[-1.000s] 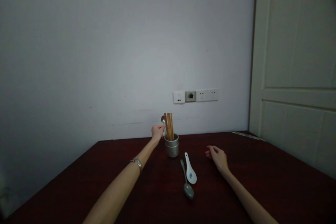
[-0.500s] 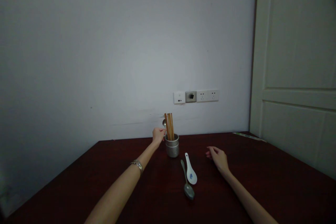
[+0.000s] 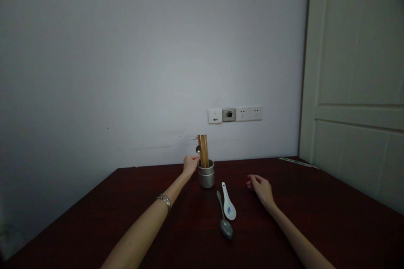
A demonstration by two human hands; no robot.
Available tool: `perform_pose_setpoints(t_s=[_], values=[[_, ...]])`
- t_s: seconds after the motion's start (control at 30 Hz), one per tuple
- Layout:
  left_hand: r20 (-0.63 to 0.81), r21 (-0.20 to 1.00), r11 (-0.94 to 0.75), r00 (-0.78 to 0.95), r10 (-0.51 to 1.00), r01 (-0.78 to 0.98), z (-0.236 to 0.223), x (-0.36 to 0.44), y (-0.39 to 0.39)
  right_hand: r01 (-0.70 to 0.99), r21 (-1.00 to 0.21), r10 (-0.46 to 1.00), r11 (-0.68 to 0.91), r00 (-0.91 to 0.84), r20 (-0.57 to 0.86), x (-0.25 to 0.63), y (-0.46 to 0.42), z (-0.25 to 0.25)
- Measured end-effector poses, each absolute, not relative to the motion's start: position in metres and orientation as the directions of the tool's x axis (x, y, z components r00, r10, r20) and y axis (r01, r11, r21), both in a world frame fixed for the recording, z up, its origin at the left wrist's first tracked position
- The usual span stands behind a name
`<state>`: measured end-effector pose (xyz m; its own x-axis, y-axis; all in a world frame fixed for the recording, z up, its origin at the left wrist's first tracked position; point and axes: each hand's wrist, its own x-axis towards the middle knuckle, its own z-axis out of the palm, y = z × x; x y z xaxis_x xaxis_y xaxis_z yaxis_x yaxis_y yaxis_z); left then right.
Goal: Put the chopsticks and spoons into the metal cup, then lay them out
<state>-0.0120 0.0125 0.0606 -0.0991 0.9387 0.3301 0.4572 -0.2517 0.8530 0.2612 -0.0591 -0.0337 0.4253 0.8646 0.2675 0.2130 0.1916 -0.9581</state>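
My left hand (image 3: 191,164) pinches the handle of a small metal spoon (image 3: 198,149) at the left rim of a metal utensil holder (image 3: 206,177). The spoon's bowl points up, and the lower end of its handle is hidden. Several wooden chopsticks (image 3: 203,151) stand in the holder. On the table in front of it lie a white ceramic soup spoon (image 3: 229,209) with a blue mark and a larger metal spoon (image 3: 226,228), side by side. My right hand (image 3: 261,187) rests on the table to their right, fingers loosely curled and apart, holding nothing.
The dark red table (image 3: 164,235) meets a pale wall with sockets (image 3: 248,113) above its back edge. A thin flat strip (image 3: 298,162) lies at the back right corner. A white panelled door (image 3: 353,92) stands along the right side.
The small spoon in my left hand sits slightly lower against the chopsticks. My right hand and the two spoons on the table have stayed in place.
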Motion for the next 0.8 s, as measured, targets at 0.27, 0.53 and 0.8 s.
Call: perform_pose_setpoints(t_s=[0.27, 0.53, 0.8], values=[[0.380, 0.814, -0.290, -0.085, 0.921, 0.504, 0.055, -0.016, 0.018, 0.234, -0.953, 0.861, 0.193, 0.426, 0.279, 0.262, -0.056, -0.036], [0.424, 0.769, -0.336, -0.040, 0.905, 0.545, 0.050, -0.017, 0.019, 0.258, -0.948, 0.861, 0.186, 0.421, 0.284, 0.260, -0.059, -0.033], [0.423, 0.775, -0.326, -0.061, 0.904, 0.542, 0.049, -0.015, 0.018, 0.260, -0.949, 0.861, 0.179, 0.424, 0.279, 0.260, -0.059, -0.033]])
